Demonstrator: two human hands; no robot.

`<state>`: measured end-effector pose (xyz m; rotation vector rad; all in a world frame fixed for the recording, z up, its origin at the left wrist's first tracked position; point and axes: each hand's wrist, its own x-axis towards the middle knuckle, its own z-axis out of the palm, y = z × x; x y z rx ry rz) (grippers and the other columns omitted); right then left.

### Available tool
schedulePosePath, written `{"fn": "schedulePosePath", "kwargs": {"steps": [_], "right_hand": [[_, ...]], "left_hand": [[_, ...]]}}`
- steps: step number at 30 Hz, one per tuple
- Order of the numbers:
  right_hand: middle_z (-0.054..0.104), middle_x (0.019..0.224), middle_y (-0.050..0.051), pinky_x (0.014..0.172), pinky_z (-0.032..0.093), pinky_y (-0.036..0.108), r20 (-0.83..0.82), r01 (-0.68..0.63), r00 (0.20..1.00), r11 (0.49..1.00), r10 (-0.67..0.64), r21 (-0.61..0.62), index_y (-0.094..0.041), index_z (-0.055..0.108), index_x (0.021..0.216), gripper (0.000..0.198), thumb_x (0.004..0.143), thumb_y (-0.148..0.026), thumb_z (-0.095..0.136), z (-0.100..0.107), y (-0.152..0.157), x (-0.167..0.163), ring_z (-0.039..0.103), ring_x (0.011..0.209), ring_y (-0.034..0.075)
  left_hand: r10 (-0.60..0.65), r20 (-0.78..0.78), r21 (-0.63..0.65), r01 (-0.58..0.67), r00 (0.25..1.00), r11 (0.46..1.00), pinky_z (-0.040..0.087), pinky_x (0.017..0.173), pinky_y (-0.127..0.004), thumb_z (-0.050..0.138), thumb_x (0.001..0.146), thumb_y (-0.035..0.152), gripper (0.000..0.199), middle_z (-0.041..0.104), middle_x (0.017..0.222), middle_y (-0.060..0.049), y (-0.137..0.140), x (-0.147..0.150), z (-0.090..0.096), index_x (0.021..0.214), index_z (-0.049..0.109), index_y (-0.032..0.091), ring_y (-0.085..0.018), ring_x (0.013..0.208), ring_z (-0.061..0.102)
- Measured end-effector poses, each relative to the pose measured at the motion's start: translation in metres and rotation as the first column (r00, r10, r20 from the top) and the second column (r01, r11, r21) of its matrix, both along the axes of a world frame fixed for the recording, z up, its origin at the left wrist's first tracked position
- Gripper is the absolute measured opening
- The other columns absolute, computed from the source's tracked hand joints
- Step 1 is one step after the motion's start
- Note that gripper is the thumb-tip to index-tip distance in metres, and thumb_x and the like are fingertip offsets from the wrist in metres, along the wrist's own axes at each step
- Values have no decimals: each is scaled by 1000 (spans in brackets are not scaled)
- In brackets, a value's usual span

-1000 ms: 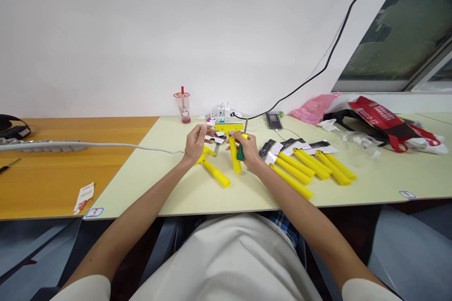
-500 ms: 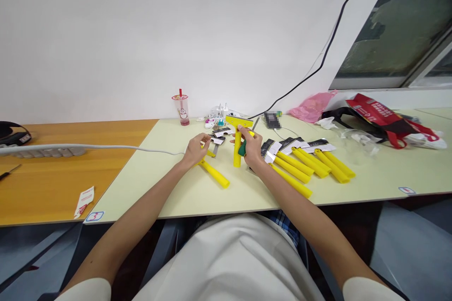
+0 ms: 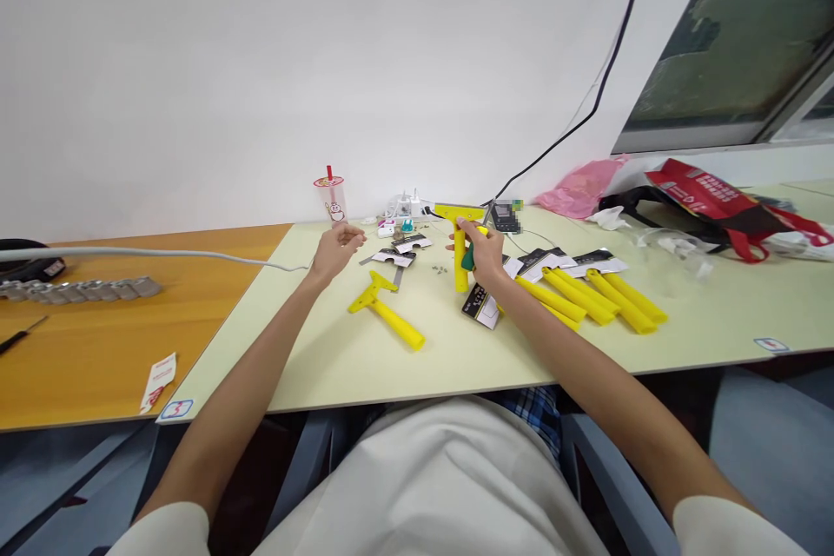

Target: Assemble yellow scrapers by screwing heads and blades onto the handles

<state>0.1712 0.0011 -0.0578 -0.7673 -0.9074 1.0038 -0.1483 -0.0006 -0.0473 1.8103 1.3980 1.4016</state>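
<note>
My right hand is closed round the handle of a yellow scraper, held upright with its wide head and metal blade at the top. The same hand holds a screwdriver with a green handle, its shaft pointing up. My left hand hovers over the table's left part, in front of the cup, with fingers loosely bent and apart. I see nothing in it. Below lies a second yellow scraper, head toward the left. Near it are a metal blade, black and white cards and several small screws.
Several yellow scrapers with cards lie at the right. Behind stand a cup with a red straw and a power strip. A red bag and a pink plastic bag lie far right. A grey cable crosses the left.
My left hand has moved left and away from the lying scraper, uncovering its head. The right hand still holds the upright scraper and the screwdriver. The view has shifted slightly.
</note>
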Motion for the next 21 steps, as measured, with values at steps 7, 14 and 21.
{"fn": "schedulePosePath", "kwargs": {"steps": [7, 14, 21], "right_hand": [[69, 89, 2, 61, 74, 31, -86, -64, 995, 996, 59, -59, -19, 68, 81, 46, 64, -44, 103, -8, -1, 10, 73, 80, 20], [72, 89, 2, 60, 74, 29, -127, -43, 992, 991, 26, -128, -19, 67, 84, 38, 70, -35, 99, -11, -3, 15, 73, 76, 18], [74, 88, 3, 61, 74, 30, -124, -46, 992, 987, 27, -151, -18, 69, 84, 38, 71, -35, 100, -17, 0, 13, 74, 75, 18]], "left_hand": [[-219, -336, -131, 185, 916, 974, 62, 85, -39, 79, 83, 45, 29, 84, 102, -13, 32, 34, 29, 98, 80, 19, -29, 96, 79], [-585, -580, -447, 379, 567, 810, 59, 83, -35, 88, 71, 40, 35, 85, 100, -10, 72, 127, 21, 99, 83, 19, -28, 90, 78], [-662, -614, -521, 410, 430, 749, 56, 79, -30, 87, 68, 40, 40, 85, 112, -10, 85, 135, 1, 102, 81, 21, -26, 95, 77]]}}
